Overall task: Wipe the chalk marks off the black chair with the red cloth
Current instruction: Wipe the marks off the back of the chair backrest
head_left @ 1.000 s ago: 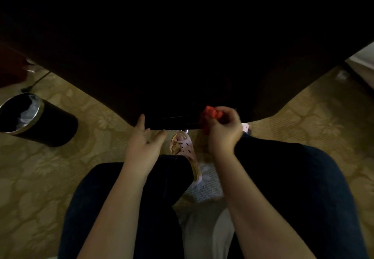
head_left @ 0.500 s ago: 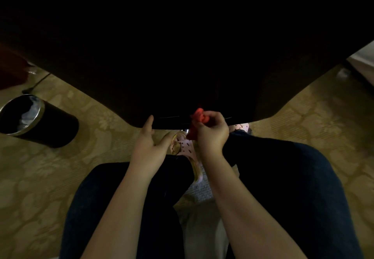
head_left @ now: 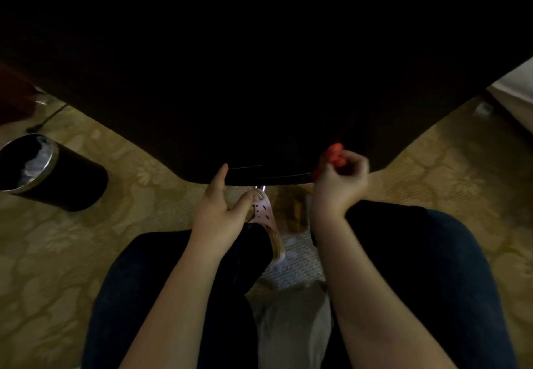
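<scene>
The right hand (head_left: 340, 181) bunches the cloth (head_left: 334, 156) in curled fingers at the chair (head_left: 259, 80) lower edge; the left hand (head_left: 220, 207), fingers loose, touches that edge. The cloth looks soft and light (probably best held wadded, for firm pressure).

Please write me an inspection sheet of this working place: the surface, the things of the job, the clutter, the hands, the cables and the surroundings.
Surface: black chair, very dark; chalk marks cannot be made out.
Job's things: red cloth, bunched, at the chair's lower edge.
Clutter: black bin with a liner, on the floor at left; pink slipper below the chair edge.
Hands: left hand holds nothing, forefinger touching the chair edge; right hand grips the cloth.
Cables: one thin dark cord on the floor, far left.
Surroundings: patterned carpet.
</scene>
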